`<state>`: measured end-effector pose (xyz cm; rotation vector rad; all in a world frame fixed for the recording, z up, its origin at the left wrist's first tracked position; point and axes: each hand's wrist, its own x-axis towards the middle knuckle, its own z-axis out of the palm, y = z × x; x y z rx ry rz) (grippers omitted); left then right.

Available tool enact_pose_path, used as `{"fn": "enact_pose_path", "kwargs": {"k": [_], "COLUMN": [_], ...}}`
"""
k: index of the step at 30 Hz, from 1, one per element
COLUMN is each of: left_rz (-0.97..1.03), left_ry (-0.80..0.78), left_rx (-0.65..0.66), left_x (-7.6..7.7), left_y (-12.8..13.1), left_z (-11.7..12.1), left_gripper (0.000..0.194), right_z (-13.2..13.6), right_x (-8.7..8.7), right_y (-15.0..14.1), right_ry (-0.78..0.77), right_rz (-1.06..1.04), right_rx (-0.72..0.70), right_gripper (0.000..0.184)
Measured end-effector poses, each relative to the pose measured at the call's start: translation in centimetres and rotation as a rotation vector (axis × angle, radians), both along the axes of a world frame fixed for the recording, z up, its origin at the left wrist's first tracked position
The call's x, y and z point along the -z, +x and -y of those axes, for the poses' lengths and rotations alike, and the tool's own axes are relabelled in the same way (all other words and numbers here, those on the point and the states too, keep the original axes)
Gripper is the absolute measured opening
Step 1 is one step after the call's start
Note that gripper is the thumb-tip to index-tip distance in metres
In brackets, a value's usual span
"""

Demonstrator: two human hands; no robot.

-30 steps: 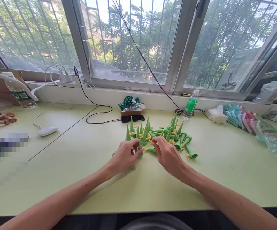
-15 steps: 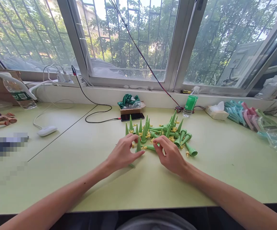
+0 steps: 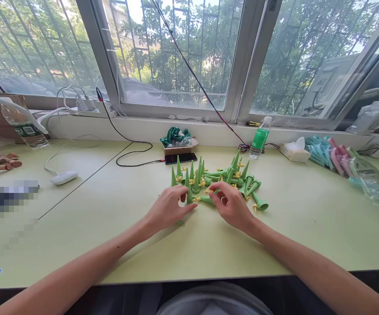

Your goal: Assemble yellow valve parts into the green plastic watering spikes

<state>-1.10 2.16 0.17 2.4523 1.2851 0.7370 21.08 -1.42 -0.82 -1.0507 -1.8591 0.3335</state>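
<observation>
My left hand point(image 3: 165, 207) curls around an upright green plastic watering spike point(image 3: 189, 195), its thumb low at the spike's base. Pinched between thumb and fingertips of my right hand point(image 3: 232, 205) is a small yellow valve piece point(image 3: 207, 190), which points left toward that spike. Just behind both hands lies a heap of green spikes point(image 3: 254, 187) with yellow valve pieces among them; some stand point up, others lie on their sides. A loose yellow valve piece point(image 3: 255, 207) rests at the heap's right edge. My fingers partly hide the held parts.
Behind the heap are a phone point(image 3: 181, 158) on a cable and a small box point(image 3: 178, 149) with green wrapping. A water bottle point(image 3: 260, 138), tissue pack point(image 3: 294, 150) and bagged pastel items point(image 3: 335, 155) stand right. A white mouse point(image 3: 64, 177) lies left.
My right hand has shifted slightly left, and its yellow valve piece shows more clearly. My left hand stays around the spike. The whole view has tilted a little.
</observation>
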Motion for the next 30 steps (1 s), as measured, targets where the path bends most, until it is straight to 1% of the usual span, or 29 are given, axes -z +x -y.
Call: {"fn": "enact_pose_path", "kwargs": {"k": [6, 9, 19, 24, 30], "left_rz": [-0.032, -0.017, 0.239, 0.277, 0.275], "left_ry": [-0.04, -0.029, 0.111, 0.129, 0.106], "left_rx": [0.037, 0.059, 0.017, 0.04, 0.064], "left_x": [0.17, 0.31, -0.03, 0.0, 0.24], "left_y": [0.12, 0.25, 0.4, 0.55, 0.57], "left_z": [-0.15, -0.13, 0.32, 0.42, 0.47], "left_gripper": [0.025, 0.023, 0.016, 0.011, 0.012], "right_z": [0.02, 0.03, 0.08, 0.05, 0.16], "right_x": [-0.22, -0.34, -0.54, -0.48, -0.57], "right_y": [0.04, 0.06, 0.12, 0.18, 0.2], "right_ry": [-0.005, -0.007, 0.008, 0.006, -0.007], "right_rz": [0.025, 0.025, 0.024, 0.022, 0.016], "right_rx": [-0.013, -0.014, -0.005, -0.003, -0.01], "right_gripper": [0.013, 0.013, 0.013, 0.012, 0.01]}}
